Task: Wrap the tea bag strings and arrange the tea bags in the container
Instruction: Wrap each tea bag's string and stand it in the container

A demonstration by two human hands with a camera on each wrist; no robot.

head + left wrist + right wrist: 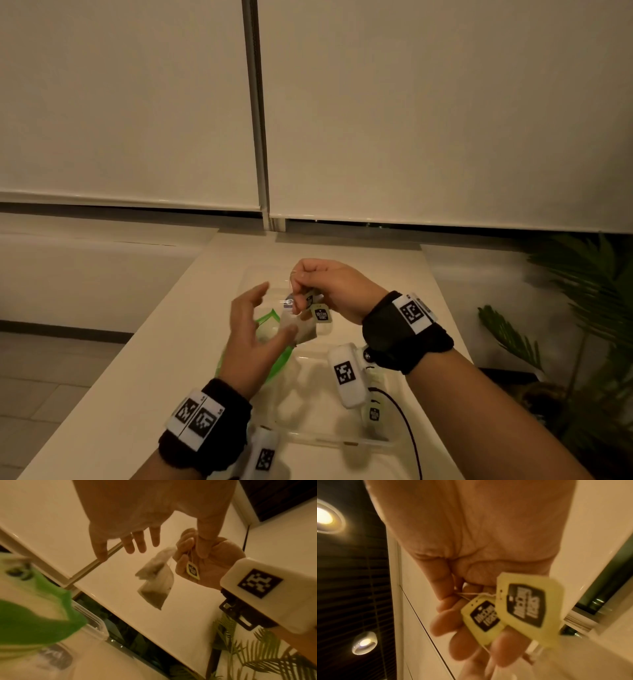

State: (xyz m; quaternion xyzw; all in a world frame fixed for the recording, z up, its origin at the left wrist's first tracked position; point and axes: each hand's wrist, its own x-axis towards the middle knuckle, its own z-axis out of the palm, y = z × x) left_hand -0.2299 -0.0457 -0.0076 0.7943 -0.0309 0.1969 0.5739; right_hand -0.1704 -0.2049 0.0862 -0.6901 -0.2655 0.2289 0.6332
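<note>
The left hand covers most of the green pouch in the head view; in the left wrist view the pouch is a blur cut by the left edge. The tea bag is half hidden behind the hand's fingers. How many bags hang from the right hand cannot be told, though two tags show, their print too smeared to read. The container is faint, its rim lost under the right wrist's camera.

Pale yellow tags carry black logo panels, the pouch is bright green, wristbands black.
</note>
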